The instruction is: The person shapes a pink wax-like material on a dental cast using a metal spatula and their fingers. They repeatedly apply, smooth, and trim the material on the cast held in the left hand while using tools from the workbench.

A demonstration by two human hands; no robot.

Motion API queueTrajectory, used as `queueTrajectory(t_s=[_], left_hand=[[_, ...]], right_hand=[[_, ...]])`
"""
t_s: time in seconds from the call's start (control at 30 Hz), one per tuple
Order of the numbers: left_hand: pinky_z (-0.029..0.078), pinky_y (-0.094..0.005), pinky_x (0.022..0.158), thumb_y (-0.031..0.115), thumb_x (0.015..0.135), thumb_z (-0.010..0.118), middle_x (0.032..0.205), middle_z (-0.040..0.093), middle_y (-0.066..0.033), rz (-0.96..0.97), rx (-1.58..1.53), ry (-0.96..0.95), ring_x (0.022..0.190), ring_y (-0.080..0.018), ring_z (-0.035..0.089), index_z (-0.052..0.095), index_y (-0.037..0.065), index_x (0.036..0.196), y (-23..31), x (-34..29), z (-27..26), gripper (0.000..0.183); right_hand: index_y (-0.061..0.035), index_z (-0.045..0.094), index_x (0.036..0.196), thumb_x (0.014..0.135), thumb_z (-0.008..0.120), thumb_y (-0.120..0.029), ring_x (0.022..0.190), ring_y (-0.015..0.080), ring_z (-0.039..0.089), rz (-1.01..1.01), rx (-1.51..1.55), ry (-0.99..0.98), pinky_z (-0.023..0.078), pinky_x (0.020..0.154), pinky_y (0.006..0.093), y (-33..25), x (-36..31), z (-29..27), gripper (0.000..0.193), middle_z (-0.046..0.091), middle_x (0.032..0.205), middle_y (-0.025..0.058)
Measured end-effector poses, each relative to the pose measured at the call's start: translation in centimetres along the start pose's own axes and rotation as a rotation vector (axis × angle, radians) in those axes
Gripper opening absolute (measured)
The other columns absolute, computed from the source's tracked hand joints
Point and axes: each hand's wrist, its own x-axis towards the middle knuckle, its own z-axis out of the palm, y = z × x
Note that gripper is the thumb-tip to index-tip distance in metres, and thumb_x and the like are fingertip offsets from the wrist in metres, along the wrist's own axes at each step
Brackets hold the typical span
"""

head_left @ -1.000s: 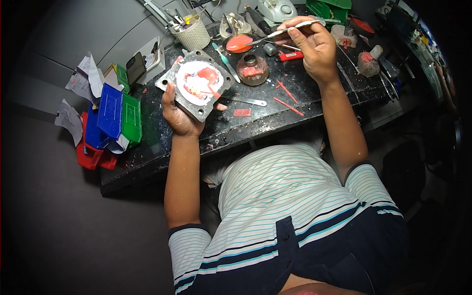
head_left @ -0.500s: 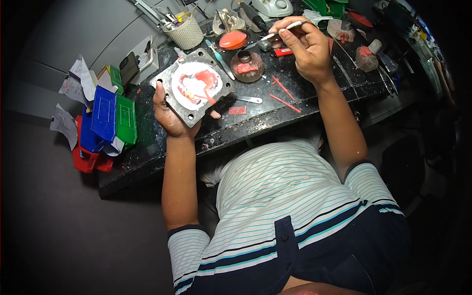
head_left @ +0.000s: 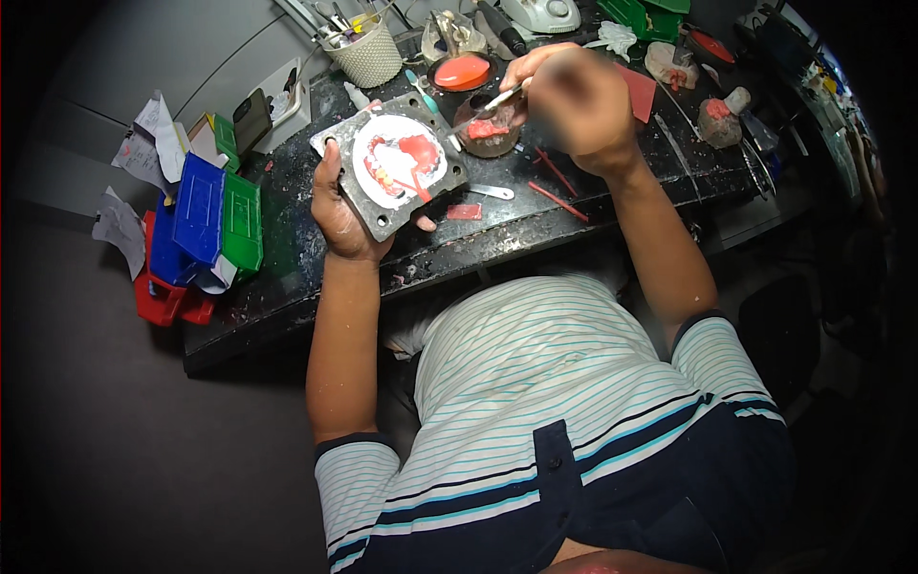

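Note:
My left hand (head_left: 346, 225) grips a square metal dental flask (head_left: 358, 184) from below, thumb along its left side. White plaster (head_left: 390, 155) fills the flask, with red wax (head_left: 419, 149) and a row of small teeth set in it. In my right hand (head_left: 585, 110), partly blurred, is a slim wax knife (head_left: 503, 98) with a pale handle. Its blade points left, over or beside a round glass spirit burner (head_left: 490, 143) that has red wax on its side. No flame can be made out. A teal-handled brush (head_left: 421, 94) lies behind the flask.
Red wax sticks (head_left: 557, 201), a wax piece (head_left: 465, 211) and a white-handled tool (head_left: 491, 191) lie near the front edge. Behind are a red wax dish (head_left: 461, 71) and a tool basket (head_left: 368, 59). Blue bins (head_left: 201, 206) and green bins (head_left: 242, 225) stand left.
My right hand has come left and lower with the wax knife, bringing its blade to the burner. The flask stays in my left hand, shifted only slightly in view.

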Motion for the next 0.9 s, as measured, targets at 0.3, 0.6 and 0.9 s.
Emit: queueTrajectory(t_s=[0.3,0.6,0.9], left_hand=[[0.068,-0.0515,0.054,0.046,0.102,0.051,0.13,0.06,-0.0281,-0.044,0.191,-0.013,0.103,-0.0408,0.073,0.03,0.001,0.156,-0.4,0.0,0.9,0.073],[0.068,-0.0517,0.054,0.046,0.101,0.052,0.132,0.059,-0.0281,-0.022,0.182,0.025,0.103,-0.04,0.073,0.029,0.0,0.156,-0.6,0.0,1.2,0.076],[0.068,-0.0525,0.054,0.049,0.1,0.053,0.135,0.057,-0.0282,-0.031,0.212,0.009,0.106,-0.0415,0.072,0.028,0.0,0.157,-0.3,-0.1,1.0,0.079]], right_hand=[[0.0017,0.063,0.114,0.103,0.059,0.002,0.095,0.0109,0.069,0.051,0.08,-0.08,0.058,0.079,0.0249,-0.1,0.0,2.7,0.011,0.07,0.108,0.0077],[0.0021,0.063,0.113,0.103,0.059,0.002,0.092,0.01,0.068,0.109,0.038,-0.111,0.057,0.079,0.0244,-0.4,-0.4,3.0,0.01,0.069,0.108,0.0076],[0.0023,0.063,0.113,0.103,0.059,0.002,0.095,0.0106,0.068,0.107,0.055,-0.071,0.057,0.081,0.024,-0.3,-0.5,3.1,0.011,0.069,0.108,0.0073]])
